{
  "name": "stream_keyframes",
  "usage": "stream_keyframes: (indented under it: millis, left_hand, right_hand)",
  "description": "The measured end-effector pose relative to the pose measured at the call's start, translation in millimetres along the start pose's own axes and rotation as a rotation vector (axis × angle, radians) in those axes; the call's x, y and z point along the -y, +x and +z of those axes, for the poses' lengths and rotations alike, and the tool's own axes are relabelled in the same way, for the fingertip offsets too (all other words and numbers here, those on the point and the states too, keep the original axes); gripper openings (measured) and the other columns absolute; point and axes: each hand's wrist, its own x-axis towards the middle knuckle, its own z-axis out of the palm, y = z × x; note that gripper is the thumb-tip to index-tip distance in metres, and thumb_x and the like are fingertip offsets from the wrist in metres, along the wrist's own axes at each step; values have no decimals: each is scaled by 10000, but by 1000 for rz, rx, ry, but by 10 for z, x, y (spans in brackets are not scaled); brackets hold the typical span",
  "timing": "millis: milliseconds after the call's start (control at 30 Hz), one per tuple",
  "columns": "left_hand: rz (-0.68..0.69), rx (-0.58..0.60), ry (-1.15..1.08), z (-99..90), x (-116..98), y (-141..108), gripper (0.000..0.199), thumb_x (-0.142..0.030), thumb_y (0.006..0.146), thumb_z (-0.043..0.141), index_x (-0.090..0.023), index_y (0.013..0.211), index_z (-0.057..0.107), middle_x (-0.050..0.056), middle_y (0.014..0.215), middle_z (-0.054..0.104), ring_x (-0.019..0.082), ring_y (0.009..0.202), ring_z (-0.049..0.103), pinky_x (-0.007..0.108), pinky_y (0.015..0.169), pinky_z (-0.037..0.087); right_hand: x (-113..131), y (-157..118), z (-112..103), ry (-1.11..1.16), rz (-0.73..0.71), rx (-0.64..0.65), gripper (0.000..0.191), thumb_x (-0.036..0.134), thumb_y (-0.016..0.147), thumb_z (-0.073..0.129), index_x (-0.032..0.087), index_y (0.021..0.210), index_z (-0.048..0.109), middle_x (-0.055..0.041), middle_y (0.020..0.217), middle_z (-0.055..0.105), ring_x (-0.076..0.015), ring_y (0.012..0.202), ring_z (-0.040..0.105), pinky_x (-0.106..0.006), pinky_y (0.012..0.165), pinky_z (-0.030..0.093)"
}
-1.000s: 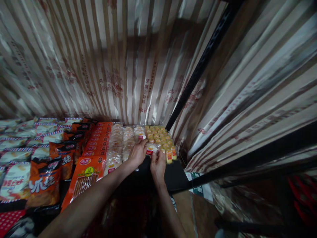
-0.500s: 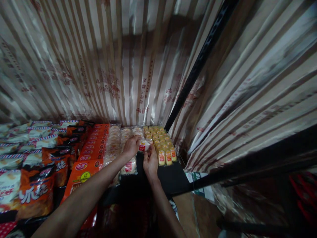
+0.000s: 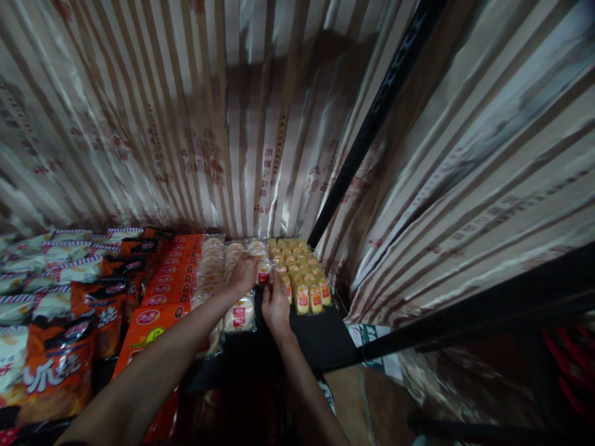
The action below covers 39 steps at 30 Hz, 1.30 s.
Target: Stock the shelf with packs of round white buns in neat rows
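Note:
A small clear-wrapped pastry packet [image 3: 264,274] with a red label sits between my two hands, at the front of a row of like packets. My left hand [image 3: 243,274] is closed on its left side, the fingertips partly hidden. From the right, my right hand [image 3: 277,305] pinches its other edge. Just left and nearer lies another wrapped round pastry [image 3: 238,314] with a red label. To the right of my right hand stand rows of yellow packaged cakes [image 3: 302,297] with orange labels.
Orange boxes [image 3: 147,318] and orange snack bags [image 3: 58,368] line the black shelf [image 3: 320,339] to the left. A striped curtain [image 3: 195,124] hangs behind. A black post [image 3: 367,142] rises at the shelf's back right, and a black bar [image 3: 465,310] crosses at the right.
Both hands have brought the pastry packet slightly left and down into its row. More of the yellow cakes' left front now shows beside my right hand.

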Motion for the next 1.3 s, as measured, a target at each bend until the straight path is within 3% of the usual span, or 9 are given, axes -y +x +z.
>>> stream_keyframes:
  millis: [400, 667, 1300]
  left_hand:
    - [3, 47, 70, 220, 129, 148, 289, -71, 850, 382, -133, 957, 643, 83, 1004, 617, 130, 920, 561, 218, 821, 441]
    - [-13, 46, 110, 234, 135, 167, 284, -74, 827, 404, -134, 981, 635, 89, 1042, 592, 142, 973, 526, 242, 881, 422]
    - [-60, 48, 288, 144, 120, 212, 273, -102, 858, 367, -126, 934, 628, 104, 1052, 558, 189, 1063, 489, 279, 863, 438]
  right_hand:
    - [-49, -26, 130, -138, 27, 138, 511, 121, 836, 374, 70, 1342, 416, -190, 1444, 319, -270, 1329, 320, -406, 1028, 382]
    - [-24, -5, 130, -236, -16, 209, 524, 48, 793, 407, 76, 1314, 463, -193, 1480, 230, -311, 1355, 247, -418, 1045, 355]
    - [-71, 26, 168, -413, -113, 231, 527, 73, 788, 410, 75, 1311, 470, -199, 1456, 288, -310, 1202, 429, -419, 962, 382]
